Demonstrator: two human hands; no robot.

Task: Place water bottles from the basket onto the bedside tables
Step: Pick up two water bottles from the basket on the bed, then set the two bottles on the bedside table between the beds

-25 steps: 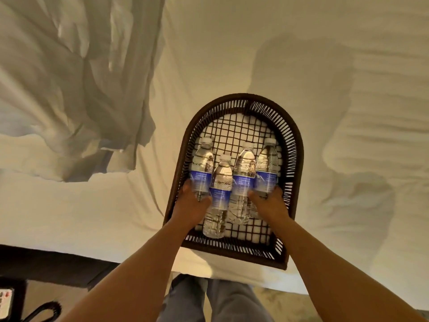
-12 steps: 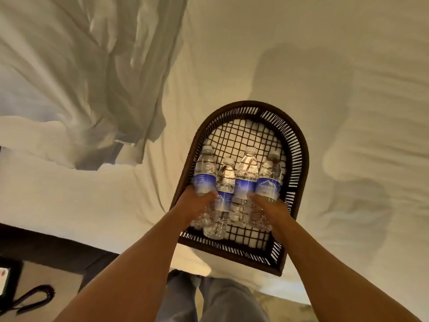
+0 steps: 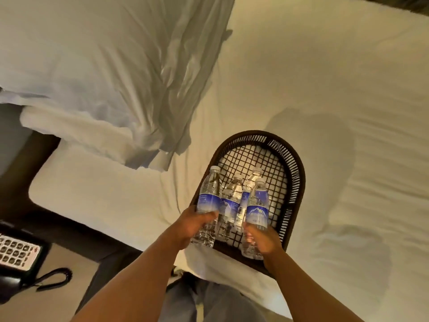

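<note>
A dark wicker basket point(image 3: 295, 182) lies on the white bed near its front edge. My left hand point(image 3: 189, 225) grips the leftmost water bottle point(image 3: 209, 196), a clear one with a blue label, raised over the basket's left rim. My right hand point(image 3: 263, 240) grips another blue-labelled bottle point(image 3: 257, 205), lifted and tilted toward me. Two more bottles point(image 3: 232, 201) lie between them in the basket, one partly hidden behind the right one.
A rumpled white duvet point(image 3: 120, 73) is piled on the bed's left half. At the lower left stands a bedside table point(image 3: 76, 275) with a black telephone point(image 3: 14, 252) and its coiled cord. My legs show at the bottom edge.
Both hands have lifted their bottles up out of the basket and toward me. The view has swung left, bringing the bedside table and telephone further into sight.
</note>
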